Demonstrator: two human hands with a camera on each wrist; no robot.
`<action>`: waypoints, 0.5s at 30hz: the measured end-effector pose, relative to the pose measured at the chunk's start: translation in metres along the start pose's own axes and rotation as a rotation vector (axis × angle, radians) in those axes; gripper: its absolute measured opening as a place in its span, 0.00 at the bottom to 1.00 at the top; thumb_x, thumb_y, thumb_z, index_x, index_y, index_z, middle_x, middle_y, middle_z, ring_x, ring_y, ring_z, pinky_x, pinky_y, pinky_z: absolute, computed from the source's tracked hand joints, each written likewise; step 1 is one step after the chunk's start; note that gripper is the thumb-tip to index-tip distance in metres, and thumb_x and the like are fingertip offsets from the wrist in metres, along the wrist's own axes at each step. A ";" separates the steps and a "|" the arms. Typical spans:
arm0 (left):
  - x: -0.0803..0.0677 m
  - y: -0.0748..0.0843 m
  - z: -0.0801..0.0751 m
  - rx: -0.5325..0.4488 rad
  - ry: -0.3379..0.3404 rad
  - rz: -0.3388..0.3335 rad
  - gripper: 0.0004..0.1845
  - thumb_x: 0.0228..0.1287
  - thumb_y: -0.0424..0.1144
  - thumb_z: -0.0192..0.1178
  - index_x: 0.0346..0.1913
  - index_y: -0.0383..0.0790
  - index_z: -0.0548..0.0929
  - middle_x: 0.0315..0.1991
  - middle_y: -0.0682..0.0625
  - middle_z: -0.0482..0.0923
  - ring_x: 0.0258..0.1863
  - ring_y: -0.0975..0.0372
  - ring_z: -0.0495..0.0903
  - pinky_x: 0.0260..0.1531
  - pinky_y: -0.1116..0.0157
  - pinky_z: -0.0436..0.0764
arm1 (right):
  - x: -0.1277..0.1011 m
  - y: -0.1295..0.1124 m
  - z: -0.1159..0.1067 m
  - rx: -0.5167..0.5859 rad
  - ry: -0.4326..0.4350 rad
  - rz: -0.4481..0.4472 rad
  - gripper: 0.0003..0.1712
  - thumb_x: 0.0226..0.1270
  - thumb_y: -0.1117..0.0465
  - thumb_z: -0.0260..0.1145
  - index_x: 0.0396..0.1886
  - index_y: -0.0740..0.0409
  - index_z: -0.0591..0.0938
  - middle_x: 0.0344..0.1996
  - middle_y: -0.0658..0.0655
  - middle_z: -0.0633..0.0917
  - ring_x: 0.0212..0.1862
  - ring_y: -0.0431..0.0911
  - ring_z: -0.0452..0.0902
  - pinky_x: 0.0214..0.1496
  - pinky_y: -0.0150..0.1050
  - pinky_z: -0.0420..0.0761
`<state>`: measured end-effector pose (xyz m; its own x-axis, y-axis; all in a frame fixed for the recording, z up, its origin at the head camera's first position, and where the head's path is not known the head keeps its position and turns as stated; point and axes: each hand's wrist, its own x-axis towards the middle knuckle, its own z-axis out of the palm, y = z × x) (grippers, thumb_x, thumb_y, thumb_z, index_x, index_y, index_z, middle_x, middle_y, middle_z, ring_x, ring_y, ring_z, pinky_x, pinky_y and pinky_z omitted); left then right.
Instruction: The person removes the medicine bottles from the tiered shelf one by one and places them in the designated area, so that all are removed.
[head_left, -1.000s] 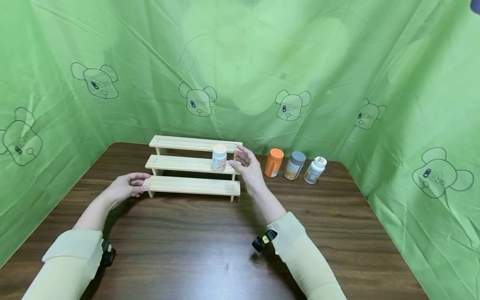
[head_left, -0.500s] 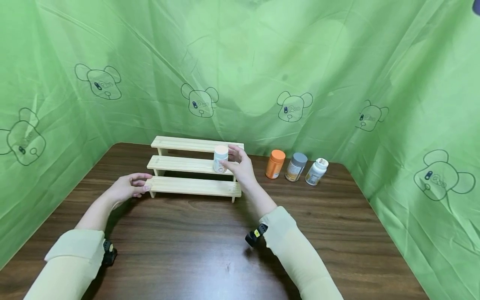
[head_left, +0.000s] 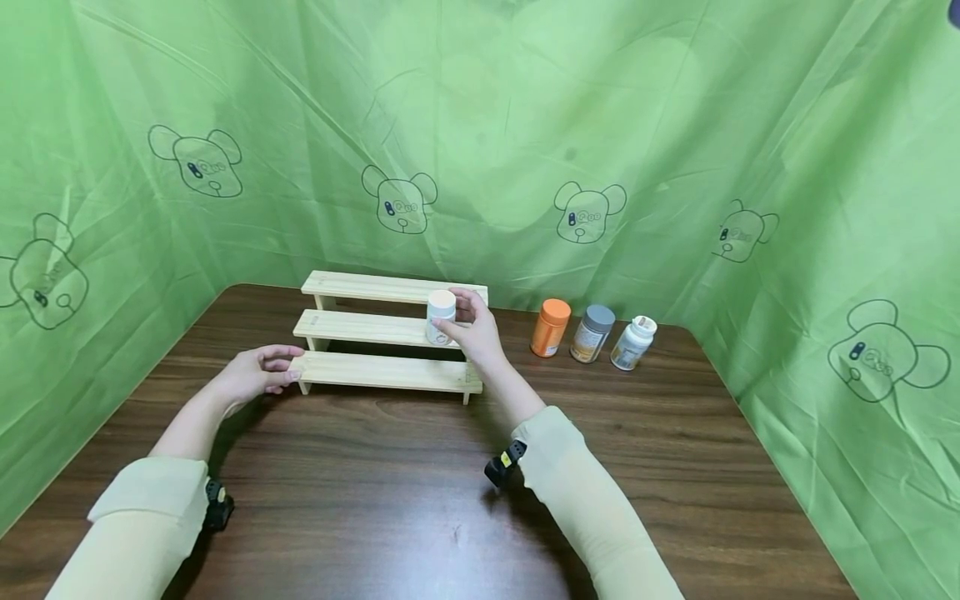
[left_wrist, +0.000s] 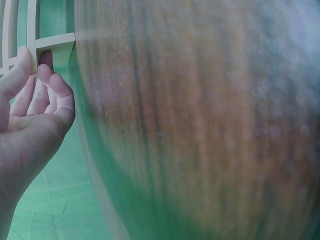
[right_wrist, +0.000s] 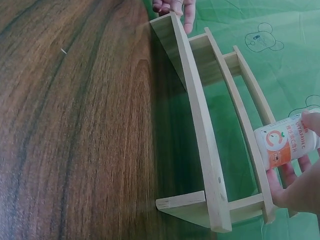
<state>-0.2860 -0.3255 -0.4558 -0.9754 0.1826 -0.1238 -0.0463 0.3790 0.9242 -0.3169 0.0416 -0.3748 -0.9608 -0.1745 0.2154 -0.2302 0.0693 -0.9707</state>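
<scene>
Now the right hand [head_left: 474,332] has closed its fingers around the white bottle [head_left: 441,317] on the rack's [head_left: 378,372] middle step, probably gripping it; the left hand [head_left: 255,372] keeps steadying the rack's left end with relaxed fingers.

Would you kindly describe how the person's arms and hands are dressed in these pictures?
Both arms wear long, loose, pale yellow-green sleeves, the left sleeve and the right sleeve, each ending at the wrist. The left hand and right hand are bare: no gloves, and no rings that I can make out. A small black camera unit with a yellow mark sits under the right wrist, and a similar one under the left.
</scene>
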 end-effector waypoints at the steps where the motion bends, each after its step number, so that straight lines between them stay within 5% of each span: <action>1: 0.000 0.000 0.000 -0.004 0.000 -0.001 0.33 0.61 0.37 0.64 0.64 0.26 0.64 0.40 0.55 0.82 0.36 0.68 0.80 0.35 0.64 0.81 | 0.000 0.000 0.000 -0.002 0.000 0.001 0.33 0.56 0.71 0.69 0.62 0.63 0.70 0.54 0.67 0.76 0.51 0.57 0.72 0.44 0.35 0.76; 15: 0.002 -0.002 0.001 0.022 0.005 -0.002 0.33 0.61 0.38 0.64 0.65 0.27 0.64 0.43 0.51 0.81 0.35 0.69 0.80 0.34 0.65 0.81 | -0.003 0.005 -0.009 0.029 0.018 0.018 0.32 0.52 0.70 0.72 0.59 0.59 0.73 0.52 0.63 0.78 0.50 0.53 0.73 0.38 0.34 0.78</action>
<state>-0.2873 -0.3256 -0.4583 -0.9762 0.1776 -0.1242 -0.0439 0.3994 0.9157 -0.3167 0.0512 -0.3796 -0.9675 -0.1557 0.1991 -0.2081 0.0438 -0.9771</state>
